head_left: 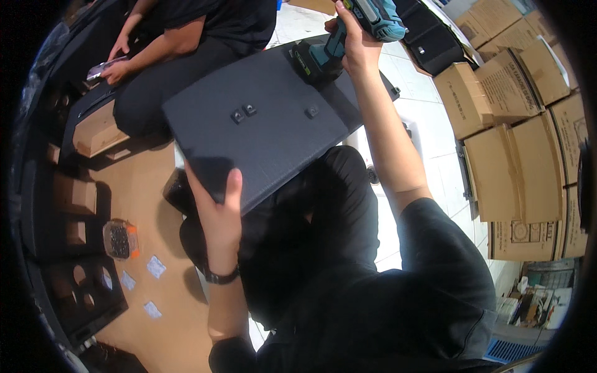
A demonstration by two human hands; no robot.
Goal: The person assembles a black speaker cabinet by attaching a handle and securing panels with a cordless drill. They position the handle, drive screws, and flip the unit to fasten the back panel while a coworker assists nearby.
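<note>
A black box (273, 130) with a textured surface lies tilted across my lap. Several small black corner pieces or feet (249, 109) sit on its upper face. My left hand (219, 214) grips the near left corner, thumb over the top face and fingers along the side, partly hidden. At the far end, my right hand (359, 46) is wrapped round the handle of a teal cordless drill (336, 46). The drill's black battery base is over the box's far edge; whether it touches is unclear. The drill's tip points right, away from the box.
Cardboard cartons (528, 168) are stacked at right. On the brown board (168, 261) at left are a tub of small dark screws (120, 239) and several small white packets (156, 267). Black cabinets with round holes (78, 289) line the left. Another person (186, 37) sits far left, holding a phone.
</note>
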